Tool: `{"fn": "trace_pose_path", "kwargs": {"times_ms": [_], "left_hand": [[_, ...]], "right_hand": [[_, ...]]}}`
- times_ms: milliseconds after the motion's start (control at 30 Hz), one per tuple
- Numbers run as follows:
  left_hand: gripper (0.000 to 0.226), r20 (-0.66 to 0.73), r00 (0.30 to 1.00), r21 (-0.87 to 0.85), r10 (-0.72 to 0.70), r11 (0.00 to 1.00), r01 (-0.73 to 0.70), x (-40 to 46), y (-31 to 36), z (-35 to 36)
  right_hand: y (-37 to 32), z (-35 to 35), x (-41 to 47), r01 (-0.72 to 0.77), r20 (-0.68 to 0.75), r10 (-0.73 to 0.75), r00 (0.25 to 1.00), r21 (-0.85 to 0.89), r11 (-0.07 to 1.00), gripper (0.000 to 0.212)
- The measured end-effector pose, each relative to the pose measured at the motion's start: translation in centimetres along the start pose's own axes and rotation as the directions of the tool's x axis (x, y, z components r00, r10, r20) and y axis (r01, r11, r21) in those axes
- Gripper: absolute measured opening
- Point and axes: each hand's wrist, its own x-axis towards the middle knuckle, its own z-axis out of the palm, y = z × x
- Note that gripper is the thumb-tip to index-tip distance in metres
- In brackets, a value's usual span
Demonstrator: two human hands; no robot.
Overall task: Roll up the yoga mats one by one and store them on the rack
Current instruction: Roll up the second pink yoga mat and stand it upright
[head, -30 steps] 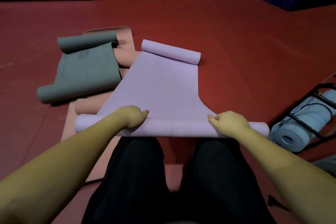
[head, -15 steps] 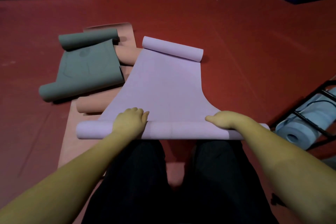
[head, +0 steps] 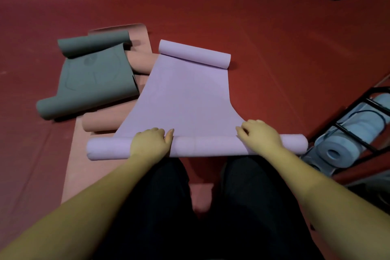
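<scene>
Head view: both hands, left hand (head: pixel 150 143) and right hand (head: pixel 260 135), curl over near roll of purple mat (head: pixel 185 99) on floor (head: pixel 274 38); far end also curled. Blue mats (head: pixel 337 148) already in rack (head: pixel 358 112). Grey mat (head: pixel 92 76), pink mat (head: pixel 101 120) left. Red floor, dim gym room.

Lilac mat (head: pixel 185 95), grey mat (head: pixel 95 78), red floor (head: pixel 274 38)
</scene>
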Motion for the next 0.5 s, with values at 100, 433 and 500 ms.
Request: {"fn": "trace_pose_path", "kwargs": {"times_ms": [100, 433, 500], "left_hand": [[0.06, 0.099, 0.995, -0.009, -0.021, 1.0, 0.022, 1.2, 0.0, -0.4], [0.069, 0.332, 0.943, -0.003, -0.038, 0.999, 0.041, 3.8, 0.0, -1.8], [0.067, 0.368, 0.928, 0.007, -0.05, 0.999, 0.051, 3.6, 0.0, -2.4]], "right_hand": [[-0.2, 2.1, -2.3, 0.078, -0.203, -0.092, 0.975, -0.075, 0.994, 0.045], [-0.8, 0.6, -1.1, 0.045, -0.135, -0.064, 0.989, -0.137, 0.989, 0.058], [-0.5, 0.3, -0.8, 0.026, -0.104, -0.041, 0.994, -0.142, 0.99, 0.05]]}}
